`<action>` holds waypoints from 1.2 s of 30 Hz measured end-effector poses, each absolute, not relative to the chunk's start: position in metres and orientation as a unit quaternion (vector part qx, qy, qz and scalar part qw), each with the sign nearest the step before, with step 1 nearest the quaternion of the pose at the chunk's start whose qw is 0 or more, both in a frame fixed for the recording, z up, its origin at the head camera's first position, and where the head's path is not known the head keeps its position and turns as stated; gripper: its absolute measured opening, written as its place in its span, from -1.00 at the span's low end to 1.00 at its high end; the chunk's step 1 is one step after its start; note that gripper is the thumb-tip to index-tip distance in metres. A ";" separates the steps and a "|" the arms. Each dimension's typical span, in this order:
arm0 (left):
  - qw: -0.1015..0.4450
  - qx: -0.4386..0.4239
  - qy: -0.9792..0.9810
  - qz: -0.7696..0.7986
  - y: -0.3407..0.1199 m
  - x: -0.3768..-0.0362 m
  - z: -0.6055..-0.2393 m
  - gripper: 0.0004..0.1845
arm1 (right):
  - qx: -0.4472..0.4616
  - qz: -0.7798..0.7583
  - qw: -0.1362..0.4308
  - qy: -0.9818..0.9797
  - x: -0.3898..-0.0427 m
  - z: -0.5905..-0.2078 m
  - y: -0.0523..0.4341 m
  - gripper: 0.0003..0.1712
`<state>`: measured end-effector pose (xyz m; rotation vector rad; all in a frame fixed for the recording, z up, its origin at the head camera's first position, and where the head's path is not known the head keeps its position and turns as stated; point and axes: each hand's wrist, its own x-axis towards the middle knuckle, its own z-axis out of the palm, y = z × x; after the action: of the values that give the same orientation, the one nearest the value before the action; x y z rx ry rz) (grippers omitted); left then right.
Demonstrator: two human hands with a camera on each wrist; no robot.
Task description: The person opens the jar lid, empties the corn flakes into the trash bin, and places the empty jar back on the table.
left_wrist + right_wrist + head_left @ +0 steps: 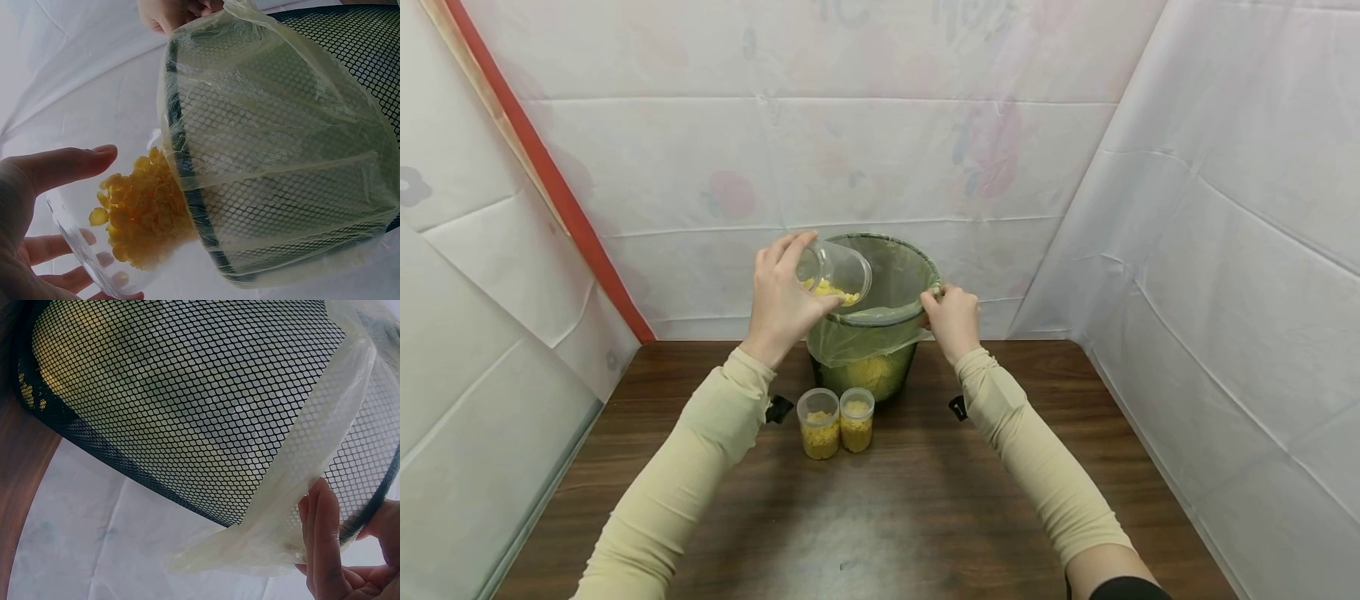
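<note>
Currently my left hand [782,300] grips a clear plastic cup [838,271], fingers and thumb curled round its wall, and holds it tipped on its side with the long axis running from the hand toward the right, the mouth just past the near-left rim of the mesh bin [880,371]. Yellow flakes [140,209] lie heaped against the cup's lower wall at the mouth, touching the edge of the bin liner [275,162]. My right hand [953,321] is on the opposite side, pinching the rim and the folded-over liner between thumb and fingers, so the left hand is the nearer one to the cup and the right only steadies the bin. On the desk [925,500], just in front of the bin, two small jars [837,422] of the same yellow flakes stand upright and touching, below the left forearm and clear of the cup's path.
</note>
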<state>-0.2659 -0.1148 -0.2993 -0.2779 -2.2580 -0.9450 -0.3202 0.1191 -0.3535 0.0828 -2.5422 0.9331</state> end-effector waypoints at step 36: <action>0.347 -0.141 -0.858 -0.352 -0.112 -0.266 -0.298 -0.06 | 0.040 0.352 0.203 -0.913 -0.319 -0.355 0.120 -0.70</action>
<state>-0.2665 -0.1120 -0.2983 -0.3662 -2.2242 -0.9129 -0.3192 0.1199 -0.3547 0.1123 -2.5480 0.9831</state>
